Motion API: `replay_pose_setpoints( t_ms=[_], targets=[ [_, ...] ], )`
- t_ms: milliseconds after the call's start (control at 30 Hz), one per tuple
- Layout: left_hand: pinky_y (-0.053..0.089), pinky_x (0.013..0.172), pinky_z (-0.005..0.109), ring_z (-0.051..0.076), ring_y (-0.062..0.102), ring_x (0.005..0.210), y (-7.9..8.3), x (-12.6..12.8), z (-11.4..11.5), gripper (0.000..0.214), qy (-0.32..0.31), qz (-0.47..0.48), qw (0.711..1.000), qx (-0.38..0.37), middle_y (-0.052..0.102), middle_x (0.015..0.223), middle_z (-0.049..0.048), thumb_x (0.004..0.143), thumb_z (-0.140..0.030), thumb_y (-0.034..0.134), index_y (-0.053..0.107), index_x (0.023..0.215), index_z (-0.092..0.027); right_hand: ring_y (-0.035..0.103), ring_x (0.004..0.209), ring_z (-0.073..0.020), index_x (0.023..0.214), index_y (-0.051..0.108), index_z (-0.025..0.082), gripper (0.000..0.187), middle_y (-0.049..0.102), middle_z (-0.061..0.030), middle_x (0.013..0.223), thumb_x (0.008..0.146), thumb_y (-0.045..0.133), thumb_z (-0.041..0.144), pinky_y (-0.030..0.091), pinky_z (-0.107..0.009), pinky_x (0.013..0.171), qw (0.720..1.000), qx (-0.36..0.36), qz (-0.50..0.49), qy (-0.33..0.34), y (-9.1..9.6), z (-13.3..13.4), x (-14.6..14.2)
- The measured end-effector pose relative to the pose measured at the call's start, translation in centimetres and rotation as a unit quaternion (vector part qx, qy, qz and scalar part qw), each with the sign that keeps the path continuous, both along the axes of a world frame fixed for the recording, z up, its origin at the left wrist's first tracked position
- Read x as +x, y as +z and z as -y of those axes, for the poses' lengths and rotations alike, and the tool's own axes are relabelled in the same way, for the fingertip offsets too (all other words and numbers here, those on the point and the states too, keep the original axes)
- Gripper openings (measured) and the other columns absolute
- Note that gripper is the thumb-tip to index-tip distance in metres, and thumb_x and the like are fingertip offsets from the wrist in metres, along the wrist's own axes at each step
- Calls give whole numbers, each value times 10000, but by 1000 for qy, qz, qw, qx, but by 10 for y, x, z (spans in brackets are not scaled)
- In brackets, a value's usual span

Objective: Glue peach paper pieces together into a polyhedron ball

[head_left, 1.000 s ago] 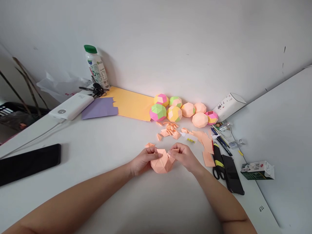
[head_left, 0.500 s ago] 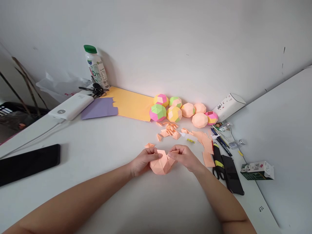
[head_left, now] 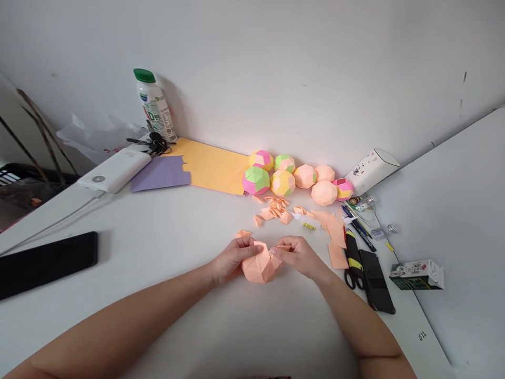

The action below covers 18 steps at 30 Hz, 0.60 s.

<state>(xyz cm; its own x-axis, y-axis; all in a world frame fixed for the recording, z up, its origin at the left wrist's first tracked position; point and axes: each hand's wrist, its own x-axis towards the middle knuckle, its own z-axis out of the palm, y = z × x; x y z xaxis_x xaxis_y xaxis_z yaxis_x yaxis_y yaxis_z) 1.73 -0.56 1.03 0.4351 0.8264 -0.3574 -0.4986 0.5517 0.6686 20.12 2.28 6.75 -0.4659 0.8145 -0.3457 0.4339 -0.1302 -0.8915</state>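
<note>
A partly closed ball of folded peach paper [head_left: 258,269] is held between my two hands above the white table. My left hand [head_left: 232,258] grips its left rim, thumb on the paper and fingers behind. At the right rim, my right hand [head_left: 298,253] pinches a pointed paper flap between thumb and fingers. The ball's top edge has a notch between the hands. Just beyond lie a loose folded peach piece [head_left: 243,233] and a heap of small folded peach pieces [head_left: 276,208]. A small glue tube [head_left: 309,226] with a yellow label lies right of the heap.
Finished paper balls [head_left: 284,181] line the wall, beside yellow card [head_left: 221,168] and purple card [head_left: 161,173]. To the right lie peach sheets [head_left: 335,234], scissors [head_left: 355,279], pens [head_left: 359,229] and a black phone [head_left: 376,281]. Another phone [head_left: 49,263] and a power bank [head_left: 116,171] are left.
Both hands keep their hold on the peach paper ball. The right-hand flap is tilted slightly flatter, and the camera view has shifted a little.
</note>
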Motion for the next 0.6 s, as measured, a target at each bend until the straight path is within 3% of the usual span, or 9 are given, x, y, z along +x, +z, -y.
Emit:
replay_pose_setpoints(
  t_ms=[300,600],
  targets=[
    [354,529,237,113,509,556,0,0,1,302,14,-8,1000,-2,537,591,-20,648,-329,739,501,592,-151,390,550,-99,603,491,171,277,417,36,572,765,576,379,309,-217,490,998,62,32,-7,4,9,-4],
    [359,534,237,114,516,555,3,0,0,290,1,-4,1000,-3,554,591,-12,627,-310,756,521,582,-146,432,584,-115,628,537,170,269,470,19,608,773,566,395,333,-227,509,996,81,38,3,4,11,-5]
  ],
)
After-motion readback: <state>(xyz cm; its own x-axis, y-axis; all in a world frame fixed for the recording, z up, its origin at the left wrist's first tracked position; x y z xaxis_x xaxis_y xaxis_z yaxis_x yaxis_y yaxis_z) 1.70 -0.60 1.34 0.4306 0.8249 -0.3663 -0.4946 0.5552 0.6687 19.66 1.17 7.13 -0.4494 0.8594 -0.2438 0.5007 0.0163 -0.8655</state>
